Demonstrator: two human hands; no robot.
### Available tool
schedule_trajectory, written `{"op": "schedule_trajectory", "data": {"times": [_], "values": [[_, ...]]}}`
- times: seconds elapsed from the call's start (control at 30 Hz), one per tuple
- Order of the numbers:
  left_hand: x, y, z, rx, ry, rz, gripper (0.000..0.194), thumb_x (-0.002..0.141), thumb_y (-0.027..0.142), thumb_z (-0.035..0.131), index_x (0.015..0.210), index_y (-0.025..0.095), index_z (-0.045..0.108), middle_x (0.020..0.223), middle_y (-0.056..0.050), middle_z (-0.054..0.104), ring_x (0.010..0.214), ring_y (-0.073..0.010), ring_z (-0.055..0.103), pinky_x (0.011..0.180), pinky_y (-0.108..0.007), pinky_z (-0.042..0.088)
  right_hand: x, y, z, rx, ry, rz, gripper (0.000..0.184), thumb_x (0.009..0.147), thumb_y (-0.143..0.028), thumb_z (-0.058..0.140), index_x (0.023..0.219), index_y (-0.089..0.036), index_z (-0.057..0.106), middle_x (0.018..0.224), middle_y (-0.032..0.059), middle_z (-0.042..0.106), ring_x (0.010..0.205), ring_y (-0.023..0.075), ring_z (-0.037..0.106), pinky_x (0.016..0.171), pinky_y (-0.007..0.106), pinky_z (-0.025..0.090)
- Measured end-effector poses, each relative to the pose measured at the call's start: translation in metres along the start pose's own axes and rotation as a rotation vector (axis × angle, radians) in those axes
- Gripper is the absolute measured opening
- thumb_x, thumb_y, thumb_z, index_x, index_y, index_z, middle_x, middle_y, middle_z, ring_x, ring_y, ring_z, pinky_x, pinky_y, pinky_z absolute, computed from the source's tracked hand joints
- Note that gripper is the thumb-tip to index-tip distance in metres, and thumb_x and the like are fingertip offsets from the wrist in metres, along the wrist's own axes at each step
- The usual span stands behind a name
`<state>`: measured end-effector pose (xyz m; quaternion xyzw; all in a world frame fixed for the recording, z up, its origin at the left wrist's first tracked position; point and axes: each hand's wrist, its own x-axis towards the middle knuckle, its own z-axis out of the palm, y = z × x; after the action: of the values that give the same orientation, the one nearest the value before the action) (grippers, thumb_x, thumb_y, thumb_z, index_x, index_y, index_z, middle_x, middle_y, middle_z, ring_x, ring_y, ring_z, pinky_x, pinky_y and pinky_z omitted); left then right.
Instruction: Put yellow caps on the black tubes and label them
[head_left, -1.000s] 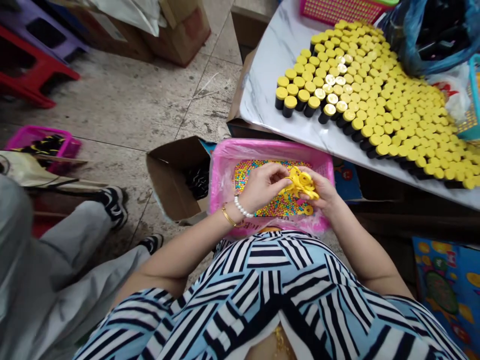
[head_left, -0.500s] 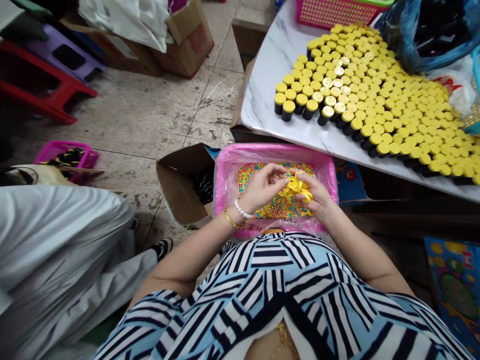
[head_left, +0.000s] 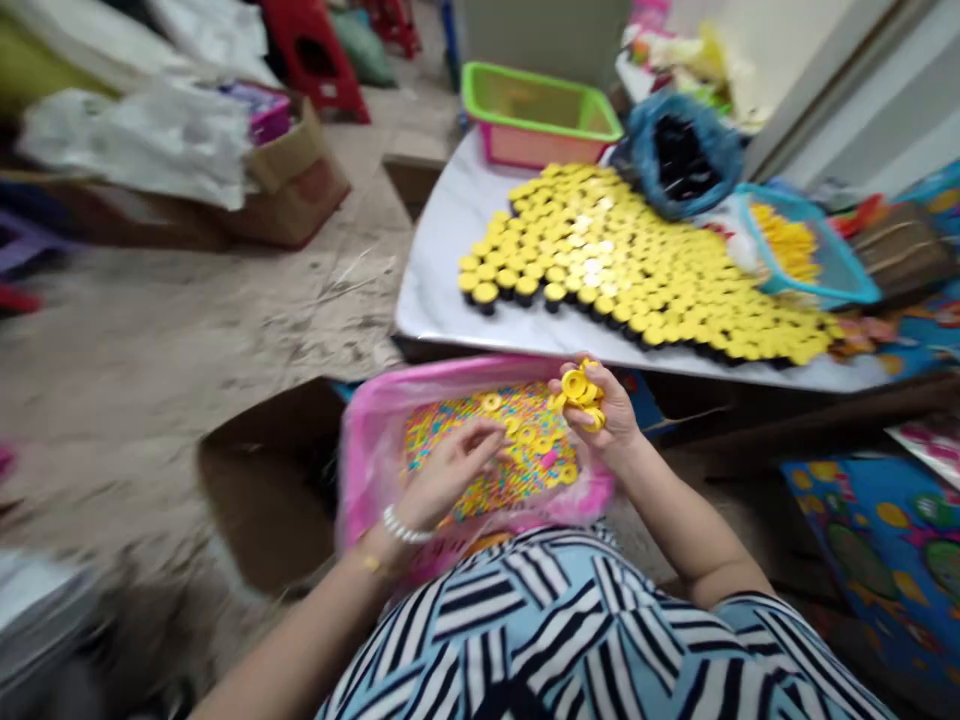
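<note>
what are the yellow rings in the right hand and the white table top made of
The yellow rings in the right hand look like moulded plastic: smooth, glossy, evenly coloured. The table top looks like polished marble or marble-look laminate: faint grey veining, shiny surface. The blur leaves open which.

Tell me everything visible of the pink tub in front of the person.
The shallow pink tub has a glossy, plastic-looking liner bunched over its rim. Small multicoloured beads fill it, with yellow rings lying on them. It sits below a marble-topped table beside an open cardboard box, and the left hand is over the beads.
</note>
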<state>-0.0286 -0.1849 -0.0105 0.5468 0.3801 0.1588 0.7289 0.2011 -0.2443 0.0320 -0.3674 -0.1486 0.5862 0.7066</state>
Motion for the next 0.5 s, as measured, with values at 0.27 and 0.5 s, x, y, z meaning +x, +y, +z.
{"op": "schedule_trajectory", "data": {"times": [0.27,0.5], "values": [[0.022,-0.037,-0.030,0.129,-0.014,-0.153,0.059,0.074,0.070,0.075,0.110,0.024,0.071,0.120,-0.009,0.073,0.110,-0.0287,0.069,0.080,-0.033,0.057,0.026,-0.226,-0.079,-0.352,0.262,-0.568,0.022,0.081,-0.041,0.068,0.097,-0.027,0.062,0.086,-0.0009,0.066,0.079,0.0120,0.067,0.039,0.009,0.038],[0.026,-0.033,-0.037,0.180,0.024,-0.155,0.061,0.071,0.075,0.073,0.106,0.026,0.072,0.113,-0.009,0.075,0.108,-0.0317,0.069,0.081,-0.038,0.058,0.051,-0.397,-0.104,-1.522,1.010,-0.884,0.061,0.102,-0.027,0.017,0.076,-0.004,0.068,0.074,0.0136,0.069,0.066,0.0128,0.066,0.063,0.031,0.051]]}}
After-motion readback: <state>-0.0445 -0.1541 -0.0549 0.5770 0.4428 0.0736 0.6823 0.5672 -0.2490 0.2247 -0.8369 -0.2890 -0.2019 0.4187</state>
